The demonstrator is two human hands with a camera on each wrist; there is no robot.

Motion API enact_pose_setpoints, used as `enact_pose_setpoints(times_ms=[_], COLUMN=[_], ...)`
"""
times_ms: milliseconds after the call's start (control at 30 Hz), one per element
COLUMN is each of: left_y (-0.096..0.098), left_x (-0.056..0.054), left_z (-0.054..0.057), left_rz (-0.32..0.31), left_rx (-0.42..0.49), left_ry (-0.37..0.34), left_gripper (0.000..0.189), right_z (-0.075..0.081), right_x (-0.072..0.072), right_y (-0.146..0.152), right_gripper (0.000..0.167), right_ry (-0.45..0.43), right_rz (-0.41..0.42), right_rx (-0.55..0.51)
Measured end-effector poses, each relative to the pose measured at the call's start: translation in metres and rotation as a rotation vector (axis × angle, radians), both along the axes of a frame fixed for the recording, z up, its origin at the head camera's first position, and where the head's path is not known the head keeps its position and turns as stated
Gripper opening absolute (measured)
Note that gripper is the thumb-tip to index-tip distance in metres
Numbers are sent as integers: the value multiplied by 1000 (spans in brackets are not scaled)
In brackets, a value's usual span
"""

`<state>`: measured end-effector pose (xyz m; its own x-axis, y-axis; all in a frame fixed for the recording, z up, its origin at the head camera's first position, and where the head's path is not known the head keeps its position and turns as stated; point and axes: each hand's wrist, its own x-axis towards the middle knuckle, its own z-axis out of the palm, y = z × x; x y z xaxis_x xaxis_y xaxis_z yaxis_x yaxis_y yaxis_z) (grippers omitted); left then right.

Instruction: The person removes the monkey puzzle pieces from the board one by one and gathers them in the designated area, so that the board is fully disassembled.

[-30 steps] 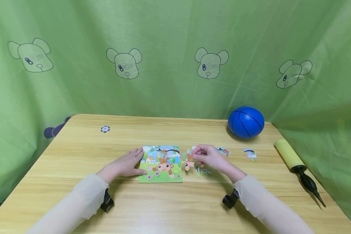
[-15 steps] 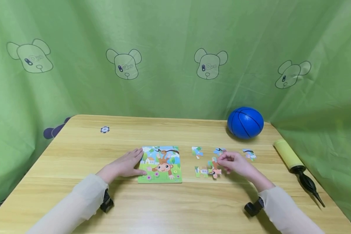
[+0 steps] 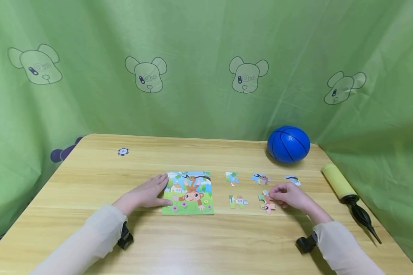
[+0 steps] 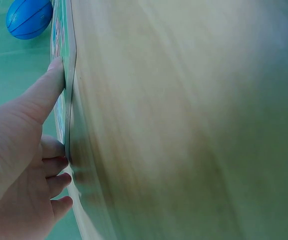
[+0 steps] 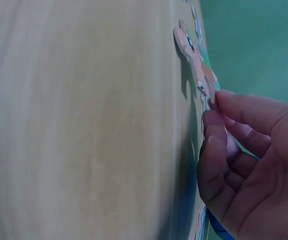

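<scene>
The square puzzle board (image 3: 189, 193), printed with a hanging monkey, lies flat on the table. Along its left edge rests my left hand (image 3: 148, 194); in the left wrist view the thumb (image 4: 48, 90) touches the board's top and the other fingers lie by its edge. My right hand (image 3: 290, 196) pinches a puzzle piece (image 3: 266, 202) with part of the monkey on it, just over the table. In the right wrist view this puzzle piece (image 5: 197, 65) is tilted, one end between thumb and finger. To its left lies a house puzzle piece (image 3: 237, 201).
Behind are a leafy puzzle piece (image 3: 231, 177), a branch puzzle piece (image 3: 260, 178) and another branch piece (image 3: 291, 179). A blue ball (image 3: 289, 144) sits at the back right, a yellow-and-black hand pump (image 3: 351, 202) at the right edge, a round chip (image 3: 123, 151) at the back left.
My right hand has carried the pinched monkey piece from beside the board to the right, past the house piece. My left hand has stayed at the board's edge.
</scene>
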<state>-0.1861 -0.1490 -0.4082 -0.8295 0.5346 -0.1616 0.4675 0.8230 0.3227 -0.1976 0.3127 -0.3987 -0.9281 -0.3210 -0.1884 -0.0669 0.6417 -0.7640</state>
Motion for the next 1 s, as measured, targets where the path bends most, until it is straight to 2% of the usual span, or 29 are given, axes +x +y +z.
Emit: enact_pose_setpoints(times_ms=[233,567,800,1000], left_y=[0,0,0,-1], left_x=[1,0,0,-1], left_z=[2,2,0,0], left_rz=[-1,-3,-4,-7], left_rx=[-11,-6,-8,-8], left_ry=[-3,-10,-9,-3], left_gripper=[87,87,88,88], right_z=[-5,-6,2,11], right_x=[-4,-7,-6,-7], right_y=[4,4,-6,-32], right_gripper=[16,15,17,20], right_ry=[17,10,44,98], right_rz=[-18,-51,-12,46], right_rx=[70,96,60,44])
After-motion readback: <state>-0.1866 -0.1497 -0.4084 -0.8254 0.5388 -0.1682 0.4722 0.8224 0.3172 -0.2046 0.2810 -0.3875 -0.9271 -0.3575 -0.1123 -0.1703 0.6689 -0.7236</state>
